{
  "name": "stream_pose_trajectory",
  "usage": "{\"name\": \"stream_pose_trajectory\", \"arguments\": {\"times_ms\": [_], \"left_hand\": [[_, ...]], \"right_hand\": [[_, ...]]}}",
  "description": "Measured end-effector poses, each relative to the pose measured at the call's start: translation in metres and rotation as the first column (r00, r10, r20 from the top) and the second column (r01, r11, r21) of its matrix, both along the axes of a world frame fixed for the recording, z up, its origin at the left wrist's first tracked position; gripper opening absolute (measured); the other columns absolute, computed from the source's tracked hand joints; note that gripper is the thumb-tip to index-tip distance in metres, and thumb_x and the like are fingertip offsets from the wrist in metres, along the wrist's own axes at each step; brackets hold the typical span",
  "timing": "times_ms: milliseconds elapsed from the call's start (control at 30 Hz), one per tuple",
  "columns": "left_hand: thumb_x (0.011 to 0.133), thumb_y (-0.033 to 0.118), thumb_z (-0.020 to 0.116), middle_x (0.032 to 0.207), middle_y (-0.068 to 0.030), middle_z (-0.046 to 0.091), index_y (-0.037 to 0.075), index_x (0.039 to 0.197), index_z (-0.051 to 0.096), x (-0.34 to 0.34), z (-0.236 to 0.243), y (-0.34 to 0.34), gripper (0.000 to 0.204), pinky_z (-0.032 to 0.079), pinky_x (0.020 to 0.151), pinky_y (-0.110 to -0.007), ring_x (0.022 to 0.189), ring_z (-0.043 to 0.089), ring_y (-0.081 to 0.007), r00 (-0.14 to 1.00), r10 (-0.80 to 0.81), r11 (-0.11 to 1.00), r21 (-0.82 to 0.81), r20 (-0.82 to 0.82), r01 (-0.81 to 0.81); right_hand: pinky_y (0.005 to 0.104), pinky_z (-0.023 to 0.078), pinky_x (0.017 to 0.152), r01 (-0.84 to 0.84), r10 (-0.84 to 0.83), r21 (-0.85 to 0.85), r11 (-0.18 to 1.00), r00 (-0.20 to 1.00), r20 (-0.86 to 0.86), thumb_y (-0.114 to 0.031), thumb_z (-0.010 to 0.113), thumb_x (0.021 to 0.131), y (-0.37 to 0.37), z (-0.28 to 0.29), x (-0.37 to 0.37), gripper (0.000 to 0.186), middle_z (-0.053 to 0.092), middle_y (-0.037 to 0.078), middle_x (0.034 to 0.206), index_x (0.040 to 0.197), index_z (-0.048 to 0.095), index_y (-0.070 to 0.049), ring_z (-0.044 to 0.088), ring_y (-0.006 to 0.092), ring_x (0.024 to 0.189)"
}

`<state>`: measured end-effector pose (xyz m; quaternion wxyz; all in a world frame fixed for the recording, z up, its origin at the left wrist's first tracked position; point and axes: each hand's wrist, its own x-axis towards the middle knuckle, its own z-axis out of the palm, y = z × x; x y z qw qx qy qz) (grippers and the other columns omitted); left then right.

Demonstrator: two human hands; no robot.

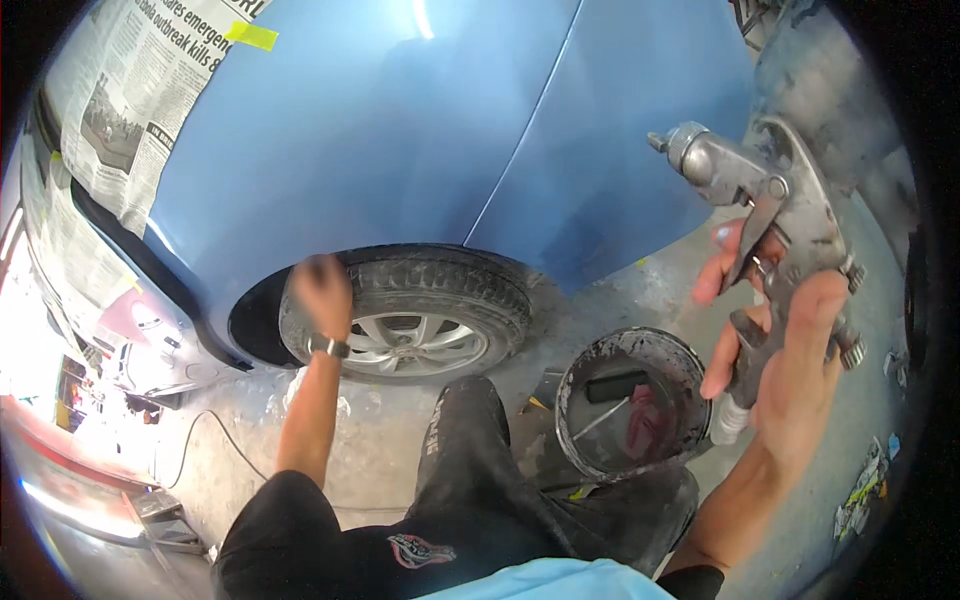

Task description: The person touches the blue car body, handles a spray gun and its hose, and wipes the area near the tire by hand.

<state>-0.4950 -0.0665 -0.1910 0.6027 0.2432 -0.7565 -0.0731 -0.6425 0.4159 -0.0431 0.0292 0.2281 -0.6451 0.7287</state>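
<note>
Lower centre of frame: a knee in dark trousers (470, 440), bent, with the bucket just to its right.

Right side of frame, nearest: right hand (775, 345) wrapped around the grip of a metal spray gun (770, 215). Fingers curl round the handle, and one fingertip lies by the trigger. The gun's long axis runs from the hand up and to the left. Its nozzle cap sits at the upper end, toward the blue car panel (400, 130). A knob sticks out on the right of the gun body. A pale fitting hangs below the hand, its lower end hard to make out.

Centre right, on the floor: a round, paint-crusted bucket (680, 355), open-topped. Inside are a dark roller-like piece, a thin stick leaning across, and a pink-red smear at the bottom. Liquid level not clear.

Centre left, farther: left hand (322, 285), blurred, with a watch at the wrist. It is at the edge of the wheel arch, above the tyre (440, 285). Cannot tell if it is open or closed. The left hand is the nearer one to the panel, and the gun is well apart from it.

Upper left: newspaper (130, 90) covers the window area, fixed with yellow tape (250, 35).

Floor: grey concrete (650, 290), dusty.
</note>
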Motion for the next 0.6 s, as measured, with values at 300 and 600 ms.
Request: {"name": "stream_pose_trajectory", "arguments": {"times_ms": [300, 600], "left_hand": [[0.085, 0.025, 0.076, 0.114, -0.0207, 0.063, -0.001, 0.119, 0.06, 0.074, -0.139, 0.164, 0.046, 0.046, 0.094, -0.046, 0.11, 0.058, -0.0373, 0.69, -0.432, 0.893, 0.382, 0.581, 0.238], [0.089, 0.041, 0.074, 0.146, -0.0366, 0.038, -0.002, 0.155, 0.026, 0.128, -0.199, 0.191, 0.092, 0.034, 0.114, -0.053, 0.135, 0.04, -0.0507, 0.521, -0.478, 0.837, 0.547, 0.707, 0.026]], "right_hand": [[0.023, 0.039, 0.036, -0.066, 0.068, -0.027, 0.997, 0.994, 0.087, -0.075, 0.036, 0.097, -0.004, -0.011, 0.002, 0.085, 0.064, 0.014, 0.089, 0.119, 0.059, 0.004, 0.049, 0.0128, 0.043], [0.0222, 0.039, 0.039, -0.292, 0.284, 0.085, 0.953, 0.954, 0.095, -0.077, 0.05, 0.09, -0.002, -0.033, 0.013, 0.089, 0.067, 0.014, 0.097, 0.123, 0.06, 0.006, 0.055, 0.0126, 0.048]]}}
